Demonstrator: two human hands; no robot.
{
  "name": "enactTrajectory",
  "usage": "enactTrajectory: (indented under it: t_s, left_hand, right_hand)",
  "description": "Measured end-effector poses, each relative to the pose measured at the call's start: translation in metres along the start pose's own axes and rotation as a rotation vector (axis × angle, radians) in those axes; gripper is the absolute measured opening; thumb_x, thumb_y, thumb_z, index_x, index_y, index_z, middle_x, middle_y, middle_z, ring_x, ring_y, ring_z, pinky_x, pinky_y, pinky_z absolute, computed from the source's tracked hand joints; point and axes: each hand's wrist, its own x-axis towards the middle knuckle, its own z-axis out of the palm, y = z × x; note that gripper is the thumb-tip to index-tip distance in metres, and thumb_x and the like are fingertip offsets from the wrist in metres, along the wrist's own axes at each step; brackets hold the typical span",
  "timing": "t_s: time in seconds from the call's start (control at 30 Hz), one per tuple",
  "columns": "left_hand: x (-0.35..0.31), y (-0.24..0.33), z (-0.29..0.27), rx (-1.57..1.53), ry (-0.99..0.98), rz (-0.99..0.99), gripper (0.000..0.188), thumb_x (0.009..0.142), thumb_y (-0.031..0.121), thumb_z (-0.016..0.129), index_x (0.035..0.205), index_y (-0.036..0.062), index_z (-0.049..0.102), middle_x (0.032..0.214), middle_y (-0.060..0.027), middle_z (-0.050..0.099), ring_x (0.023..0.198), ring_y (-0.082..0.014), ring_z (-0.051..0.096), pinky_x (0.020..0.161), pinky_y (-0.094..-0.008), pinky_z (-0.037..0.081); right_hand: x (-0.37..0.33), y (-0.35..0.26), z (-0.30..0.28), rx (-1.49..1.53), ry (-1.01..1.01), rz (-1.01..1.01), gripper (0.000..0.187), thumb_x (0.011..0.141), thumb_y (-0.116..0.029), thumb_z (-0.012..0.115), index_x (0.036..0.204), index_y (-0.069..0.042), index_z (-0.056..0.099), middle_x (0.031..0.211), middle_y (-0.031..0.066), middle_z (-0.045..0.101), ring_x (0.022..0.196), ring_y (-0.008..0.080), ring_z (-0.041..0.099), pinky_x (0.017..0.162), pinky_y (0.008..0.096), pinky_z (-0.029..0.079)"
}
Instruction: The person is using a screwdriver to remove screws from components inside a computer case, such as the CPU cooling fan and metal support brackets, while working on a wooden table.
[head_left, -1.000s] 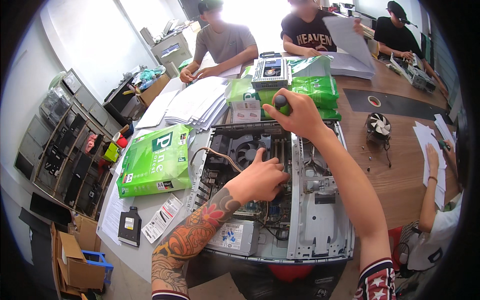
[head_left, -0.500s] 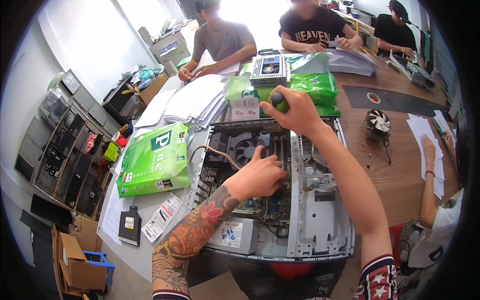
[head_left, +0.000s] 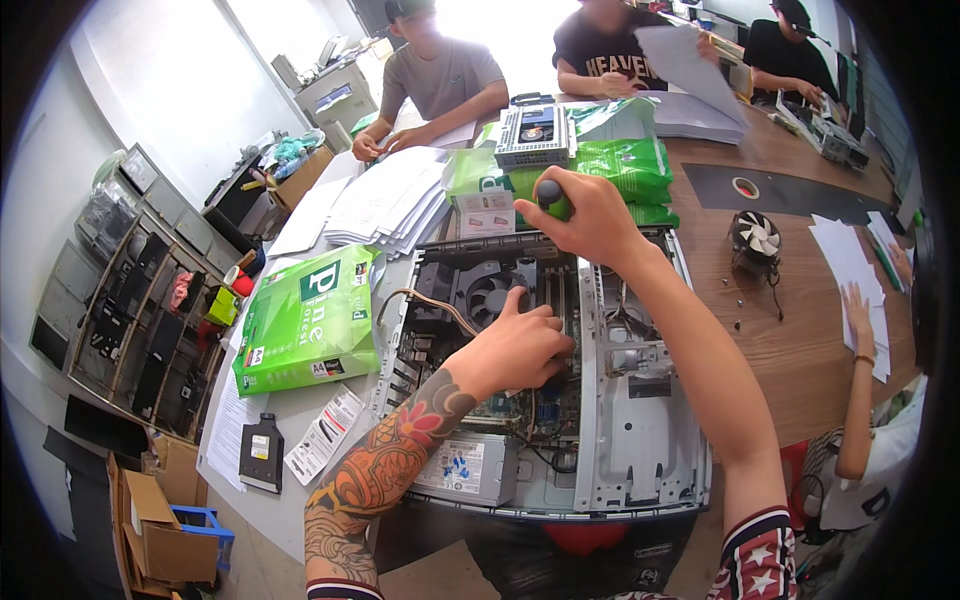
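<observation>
An opened desktop computer case (head_left: pixel 650 450) lies flat before me. Above its far part, my right hand (head_left: pixel 597 218) is closed around a screwdriver (head_left: pixel 552 200) with a black and green handle; its shaft and tip are hidden. My left hand (head_left: pixel 520 345) reaches down over the motherboard (head_left: pixel 500 405), fingers curled and thumb pointing toward the black fan (head_left: pixel 490 295). Its fingertips are hidden, so what they hold or press cannot be seen. Next to my left forearm sits the silver power supply (head_left: pixel 465 468). A brown cable (head_left: pixel 435 303) loops over the case's left edge.
A green paper pack (head_left: pixel 310 320), a black drive-like part (head_left: pixel 261 455) and a small blister card (head_left: pixel 325 433) lie left. A metal drive unit (head_left: pixel 533 136) rests on green packs behind. At right are a cooler fan (head_left: pixel 756 240), loose screws (head_left: pixel 738 324) and tape (head_left: pixel 746 187). Several people sit around.
A person across the table has lifted a sheet from the paper stack. My hands hold nearly the same place, with the right hand and screwdriver shifted very slightly.
</observation>
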Motion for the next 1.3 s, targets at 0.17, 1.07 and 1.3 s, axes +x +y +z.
enactTrajectory:
  t_s: [0.17, 1.07, 1.3]
  left_hand:
    - [0.0009, 0.0, 0.0008, 0.001, 0.001, 0.002, 0.019, 0.086, 0.025, 0.07, 0.1, 0.0127, 0.073, 0.091, -0.0035, 0.065, 0.106, -0.0213, 0.06, 0.109, -0.0657, 0.029]
    - [0.0041, 0.0055, 0.0048, 0.079, 0.042, -0.007, 0.024, 0.087, 0.028, 0.066, 0.095, 0.0057, 0.068, 0.09, -0.0059, 0.065, 0.103, -0.0245, 0.06, 0.105, -0.0674, 0.031]
    - [0.0036, 0.0051, 0.0031, 0.065, 0.036, -0.005, 0.023, 0.087, 0.027, 0.066, 0.095, 0.0056, 0.068, 0.09, -0.0065, 0.065, 0.104, -0.0247, 0.06, 0.106, -0.0672, 0.031]
  right_hand:
    - [0.0011, 0.0007, -0.0031, -0.02, -0.028, 0.026, 0.041, 0.086, -0.042, 0.074, 0.088, -0.002, 0.065, 0.074, 0.0148, 0.068, 0.068, 0.0353, 0.068, 0.064, 0.0423, 0.054]
    - [0.0013, 0.0001, 0.0032, 0.035, 0.112, -0.046, 0.037, 0.087, -0.035, 0.077, 0.08, -0.002, 0.06, 0.062, 0.0141, 0.057, 0.053, 0.0304, 0.055, 0.055, 0.0375, 0.046]
    - [0.0017, 0.0007, 0.0023, 0.124, 0.058, 0.051, 0.043, 0.086, -0.037, 0.078, 0.075, -0.001, 0.058, 0.054, 0.0089, 0.049, 0.048, 0.019, 0.046, 0.051, 0.0328, 0.041]
